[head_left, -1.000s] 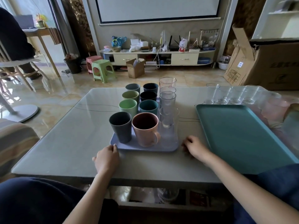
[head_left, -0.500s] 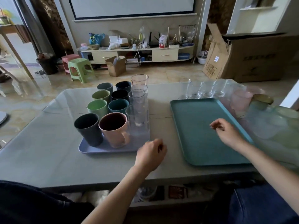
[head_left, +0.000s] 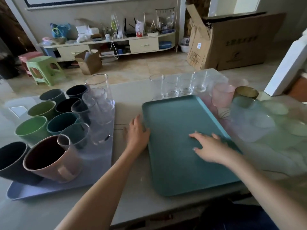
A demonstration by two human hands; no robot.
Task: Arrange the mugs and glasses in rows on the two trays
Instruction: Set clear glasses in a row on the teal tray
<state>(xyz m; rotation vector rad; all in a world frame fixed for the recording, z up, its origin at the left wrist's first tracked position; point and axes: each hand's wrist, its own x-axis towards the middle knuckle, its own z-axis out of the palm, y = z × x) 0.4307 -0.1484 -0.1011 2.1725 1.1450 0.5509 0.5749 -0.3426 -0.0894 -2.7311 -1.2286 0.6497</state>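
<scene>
A teal tray (head_left: 174,166) lies bare on the table in front of me. My left hand (head_left: 136,131) rests against its left rim, fingers fairly straight. My right hand (head_left: 211,147) lies flat on the tray's surface near its right edge, fingers spread. To the left, a lavender tray (head_left: 49,188) carries two rows of coloured mugs, with a pink mug (head_left: 49,161) and a dark mug (head_left: 11,160) nearest me, and a row of clear glasses (head_left: 99,103) alongside. Neither hand holds a mug or glass.
Several clear glasses (head_left: 172,87) stand in a line on the table just behind the teal tray. Pink frosted glasses (head_left: 222,95), a gold cup (head_left: 245,93) and blurred pale frosted glasses (head_left: 249,120) crowd the table to the right. A large cardboard box (head_left: 232,40) stands beyond.
My left hand has gone from the lavender tray's front across to the teal tray's left rim. My right hand has come down flat onto the teal tray. The view swung right.
</scene>
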